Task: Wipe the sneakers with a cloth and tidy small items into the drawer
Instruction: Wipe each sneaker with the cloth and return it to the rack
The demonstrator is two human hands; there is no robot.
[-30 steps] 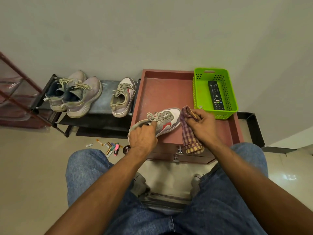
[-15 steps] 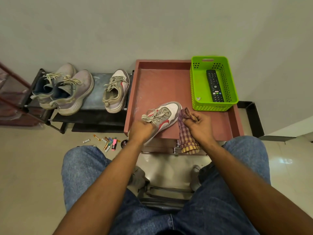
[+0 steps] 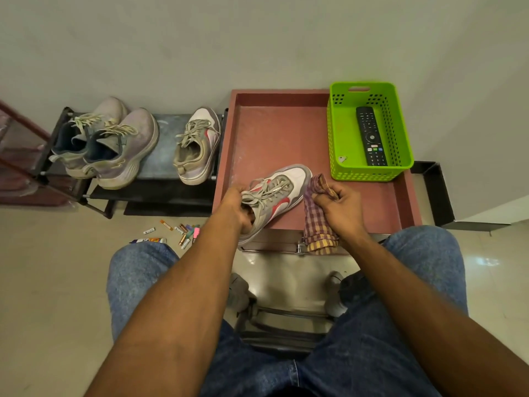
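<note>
A grey and white sneaker (image 3: pixel 282 190) with a red side mark lies on the red-brown cabinet top (image 3: pixel 274 138), its heel over the front edge. My left hand (image 3: pixel 236 207) grips it at the heel opening. My right hand (image 3: pixel 337 204) holds a checked cloth (image 3: pixel 316 222) right beside the sneaker's toe; the cloth hangs down over the drawer front (image 3: pixel 274 246). Its matching sneaker (image 3: pixel 197 147) stands on the black shoe rack (image 3: pixel 160 193). Several batteries and markers (image 3: pixel 183 232) lie scattered on the floor by the rack.
A pair of pale purple sneakers (image 3: pixel 108 144) sits on the rack's left end. A green basket (image 3: pixel 369 173) holding a black remote (image 3: pixel 370 136) stands at the cabinet's back right. My jeans-clad knees flank a metal stool frame (image 3: pixel 286 316) below. A wall rises behind.
My left hand slid from the laces to the heel opening and turned the sneaker's upper towards me. The right hand stayed beside the toe with the cloth.
</note>
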